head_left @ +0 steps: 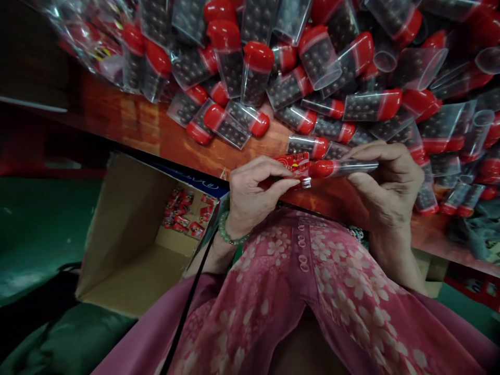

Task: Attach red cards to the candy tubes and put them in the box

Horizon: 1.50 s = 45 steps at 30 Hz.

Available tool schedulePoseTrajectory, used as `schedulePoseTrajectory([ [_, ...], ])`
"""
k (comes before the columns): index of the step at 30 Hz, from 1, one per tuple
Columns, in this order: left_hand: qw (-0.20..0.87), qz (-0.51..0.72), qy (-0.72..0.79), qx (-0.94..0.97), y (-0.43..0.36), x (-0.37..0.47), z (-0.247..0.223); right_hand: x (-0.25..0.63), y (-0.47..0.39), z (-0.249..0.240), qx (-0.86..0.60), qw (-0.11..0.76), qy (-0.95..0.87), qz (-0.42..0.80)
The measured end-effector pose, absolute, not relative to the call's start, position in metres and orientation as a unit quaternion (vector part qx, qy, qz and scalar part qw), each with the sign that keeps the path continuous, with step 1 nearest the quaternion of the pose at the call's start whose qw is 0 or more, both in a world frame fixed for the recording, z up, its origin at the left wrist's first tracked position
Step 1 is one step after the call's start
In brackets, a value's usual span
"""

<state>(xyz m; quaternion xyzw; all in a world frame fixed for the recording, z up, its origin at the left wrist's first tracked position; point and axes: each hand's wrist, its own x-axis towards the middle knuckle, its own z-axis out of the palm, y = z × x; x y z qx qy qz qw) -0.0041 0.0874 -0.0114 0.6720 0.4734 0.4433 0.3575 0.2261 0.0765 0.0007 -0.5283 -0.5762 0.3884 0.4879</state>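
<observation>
My left hand (260, 190) is closed, pinching a small red printed packet (295, 164) between thumb and fingers. A silvery crimped edge of the packet sticks out below the fingertips. My right hand (390, 182) is closed around the clear end of a flat red-capped plastic container (346, 167) with dark beads inside. Its red cap points left and meets the packet's edge; whether it is partly inside the packet I cannot tell. Just beyond my hands lie more such containers, one of them a red-capped container (308, 146) close behind the packet.
A large pile of red-capped bead containers (258, 73) covers the orange-brown table (167, 135). Clear plastic wrappers (97, 47) lie at the far left. Below the table edge, an open cardboard box (125, 229) holds several red packets (183, 208).
</observation>
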Motion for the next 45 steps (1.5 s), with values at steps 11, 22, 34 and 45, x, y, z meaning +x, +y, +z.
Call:
schedulePoseTrajectory([
  [11, 0.262, 0.380, 0.440, 0.771, 0.083, -0.015, -0.010, 0.238, 0.090, 0.028, -0.486, 0.307, -0.704, 0.417],
  [22, 0.267, 0.410, 0.424, 0.762, 0.084, -0.019, -0.010, 0.235, 0.098, 0.047, -0.458, 0.318, -0.753, 0.349],
  [34, 0.278, 0.393, 0.463, 0.744, 0.081, -0.023, -0.014, 0.226, 0.101, 0.065, -0.439, 0.211, -0.810, 0.327],
  [45, 0.293, 0.370, 0.445, 0.761, 0.081, -0.028, -0.016, 0.215, 0.114, 0.070, -0.400, 0.143, -0.849, 0.313],
])
